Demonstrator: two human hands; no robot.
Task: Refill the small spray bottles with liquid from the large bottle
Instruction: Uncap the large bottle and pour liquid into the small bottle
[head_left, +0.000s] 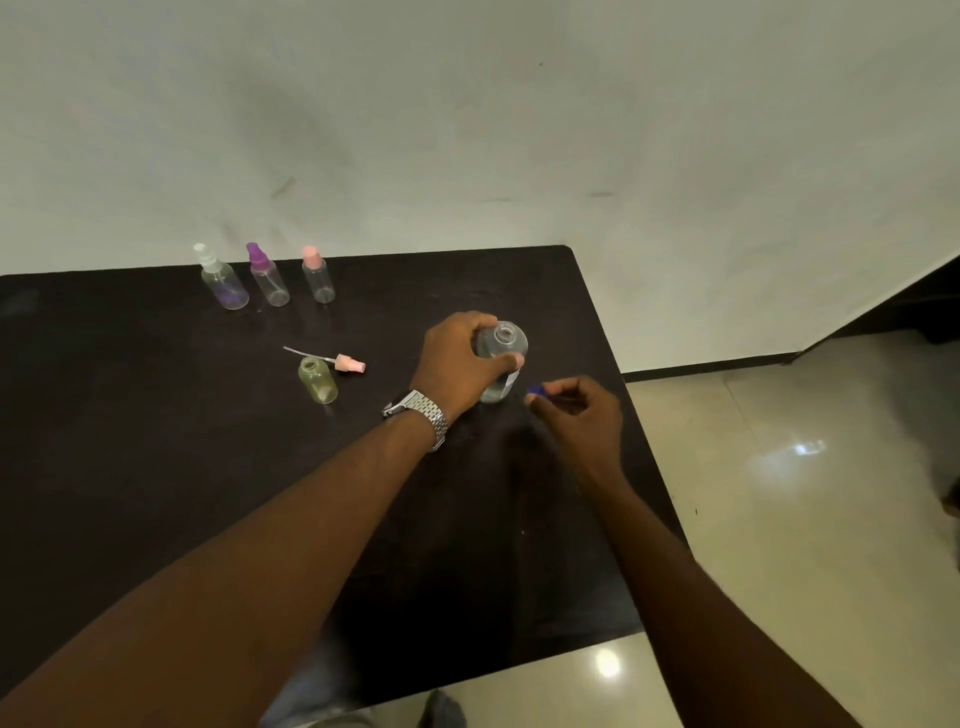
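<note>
The large clear bottle (503, 347) stands upright on the dark table (156, 415) with its mouth uncapped. My left hand (460, 364) grips its upper body. Just to its right, my right hand (582, 415) pinches a small blue cap (535, 389) low over the table. A small open bottle (318, 380) with yellowish liquid stands left of my left hand. Its pink spray head (349, 363) with its thin tube lies on the table beside it. Three capped small spray bottles stand in a row at the back: white-topped (223, 283), purple-topped (267, 278), pink-topped (317, 275).
The table's right edge (649, 457) runs close beside my right hand, with glossy tiled floor (805, 493) beyond it. A pale wall (467, 130) rises behind the table. My left wrist wears a metal watch (421, 413).
</note>
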